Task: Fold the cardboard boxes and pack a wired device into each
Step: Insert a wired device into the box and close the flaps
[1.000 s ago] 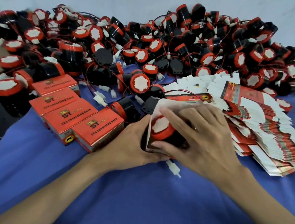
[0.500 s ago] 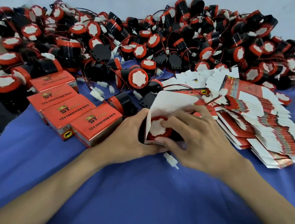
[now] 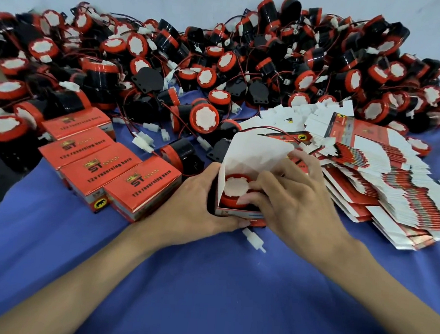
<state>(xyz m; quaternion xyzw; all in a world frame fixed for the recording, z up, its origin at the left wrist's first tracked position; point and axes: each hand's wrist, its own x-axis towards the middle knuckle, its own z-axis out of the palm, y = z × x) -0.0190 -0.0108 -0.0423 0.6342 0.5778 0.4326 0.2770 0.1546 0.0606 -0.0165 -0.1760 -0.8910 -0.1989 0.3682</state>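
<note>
- The white connector plug lies on the blue cloth, just outside the open box. Closing now could trap its wire under a flap.
- The left hand grips the box's left wall, fingers curled round it. A harder squeeze could buckle the thin card.
- The right hand, fingers curled, pinches the reversing horn, which sits face-up inside the box. A skewed push may split a corner.
- The raised white flap could crease.
- The fanned flat cartons beside the right hand might slide if nudged.
</note>
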